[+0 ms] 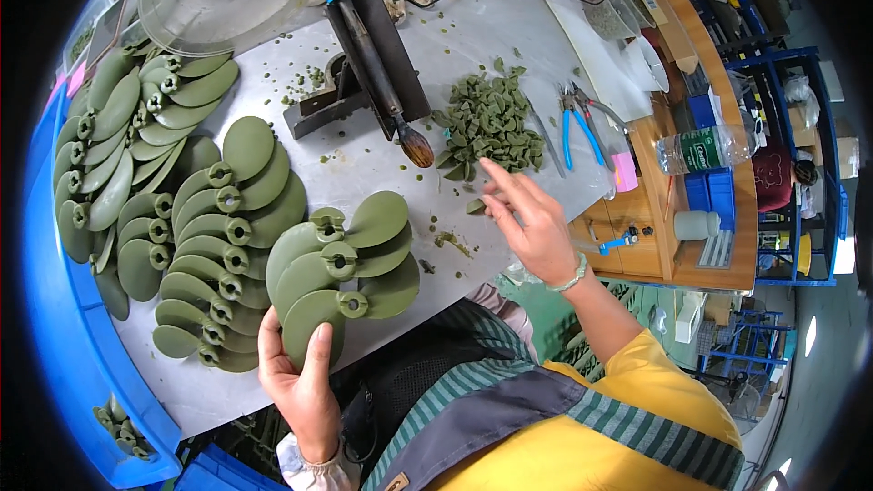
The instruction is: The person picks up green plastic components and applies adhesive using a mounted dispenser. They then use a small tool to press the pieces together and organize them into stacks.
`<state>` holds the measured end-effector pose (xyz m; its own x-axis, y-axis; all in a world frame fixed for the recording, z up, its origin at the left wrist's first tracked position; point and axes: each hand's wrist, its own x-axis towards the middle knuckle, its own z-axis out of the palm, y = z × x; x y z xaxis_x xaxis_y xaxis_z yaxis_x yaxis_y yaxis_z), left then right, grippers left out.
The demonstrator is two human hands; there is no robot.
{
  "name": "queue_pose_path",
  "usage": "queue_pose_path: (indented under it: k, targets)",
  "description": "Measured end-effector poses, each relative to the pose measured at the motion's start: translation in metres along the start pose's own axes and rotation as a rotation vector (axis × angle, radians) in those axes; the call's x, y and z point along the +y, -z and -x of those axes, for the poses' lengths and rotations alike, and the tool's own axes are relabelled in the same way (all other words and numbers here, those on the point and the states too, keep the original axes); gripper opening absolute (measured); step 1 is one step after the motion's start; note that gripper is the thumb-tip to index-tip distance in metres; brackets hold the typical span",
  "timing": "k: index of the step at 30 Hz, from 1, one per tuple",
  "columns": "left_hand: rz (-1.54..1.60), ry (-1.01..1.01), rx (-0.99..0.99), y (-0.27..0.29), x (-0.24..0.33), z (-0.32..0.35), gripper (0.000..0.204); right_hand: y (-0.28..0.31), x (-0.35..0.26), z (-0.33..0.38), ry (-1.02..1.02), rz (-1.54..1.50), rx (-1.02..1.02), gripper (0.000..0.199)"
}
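Observation:
My left hand (302,386) grips a small stack of olive-green two-bladed plastic propellers (314,273) by a lower blade, thumb on top. Their round slotted hubs face up. Out over the table reaches my right hand (530,229), its fingers apart and nothing visibly held. Just beside its fingertips lies a small green chip (475,206). A heap of similar green offcuts (496,123) sits beyond that hand. More propellers (227,245) overlap in rows to the left. A blue-handled hot iron (373,64) with a scorched brown tip rests on a dark metal stand (332,114).
Right of the heap lie blue-handled pliers (575,132), a second pair of cutters (596,109) and a thin metal blade (543,132). A blue bin (100,345) edges the table's left. A plastic bottle (705,150) stands on the wooden desk. A cable runs across the back.

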<state>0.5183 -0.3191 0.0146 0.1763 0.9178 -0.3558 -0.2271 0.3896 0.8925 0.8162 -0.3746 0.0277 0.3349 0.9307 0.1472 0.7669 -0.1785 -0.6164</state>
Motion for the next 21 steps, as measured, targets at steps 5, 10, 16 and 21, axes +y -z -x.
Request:
queue_pose_path:
  k: [5,10,16,21]
  targets:
    - [0.006,-0.001,-0.004,-0.001,0.0,0.0,0.047,0.015,-0.006,-0.007,0.109,0.049,-0.041,0.021]
    - [-0.006,-0.006,0.007,0.003,-0.001,0.001,0.047,0.018,0.004,-0.019,0.22,0.129,-0.254,0.021]
    - [-0.01,0.01,-0.018,-0.002,0.002,-0.001,0.049,0.009,-0.001,-0.018,0.375,0.307,-0.117,0.026]
    - [-0.007,0.022,-0.022,-0.002,0.003,-0.001,0.049,0.008,-0.007,-0.02,0.394,0.371,-0.126,0.023]
